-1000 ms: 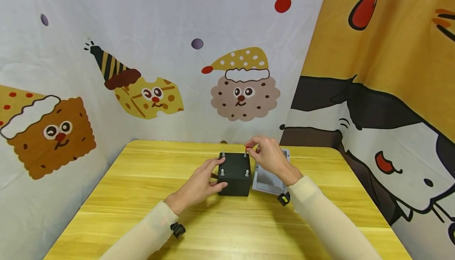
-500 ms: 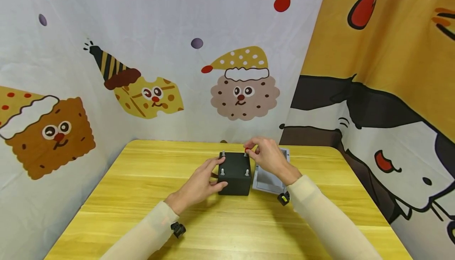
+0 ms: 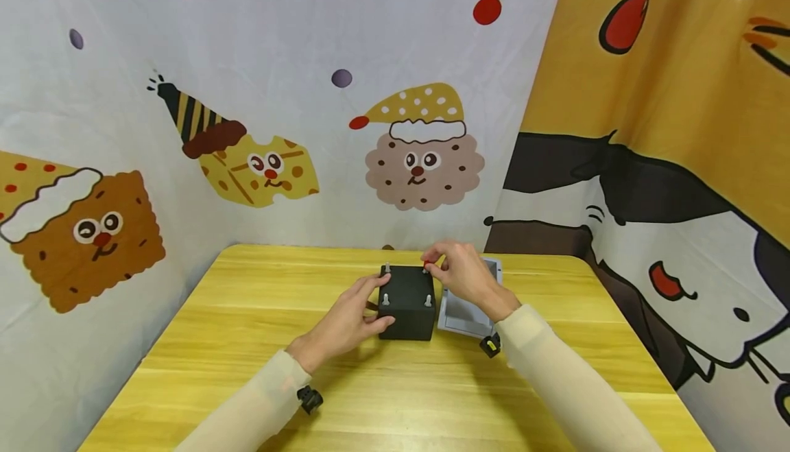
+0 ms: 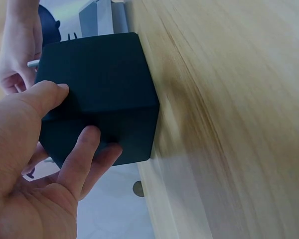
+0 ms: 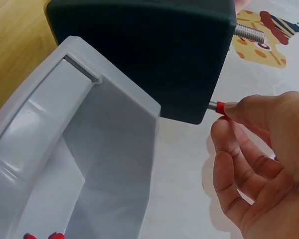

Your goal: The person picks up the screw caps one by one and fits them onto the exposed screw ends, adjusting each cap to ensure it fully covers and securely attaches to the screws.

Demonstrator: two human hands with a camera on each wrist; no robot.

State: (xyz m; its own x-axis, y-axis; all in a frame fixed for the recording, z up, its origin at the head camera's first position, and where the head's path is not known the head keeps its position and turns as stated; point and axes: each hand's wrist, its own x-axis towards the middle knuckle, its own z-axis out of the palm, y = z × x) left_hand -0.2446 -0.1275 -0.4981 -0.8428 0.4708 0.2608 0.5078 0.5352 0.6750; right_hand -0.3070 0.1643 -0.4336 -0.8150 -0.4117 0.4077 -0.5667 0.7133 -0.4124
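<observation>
A black box (image 3: 405,322) stands on the table with several upright metal screws (image 3: 428,300) at the corners of its top. My left hand (image 3: 344,316) holds its left side, thumb at the near face and fingers round the left face, as the left wrist view shows. At the far right corner my right hand (image 3: 464,275) pinches a small red cap (image 5: 220,108) between thumb and index finger. In the right wrist view the cap sits over the end of a threaded screw (image 5: 212,105), whose lower part shows between cap and box.
A grey tray (image 3: 470,334) stands just right of the box, under my right forearm. Small red pieces (image 5: 56,235) lie inside it. The wooden table (image 3: 395,397) reaches back to a printed curtain (image 3: 290,47).
My right hand has lowered slightly with the red cap, from above the far right screw down onto its end. The left hand and box stay in place.
</observation>
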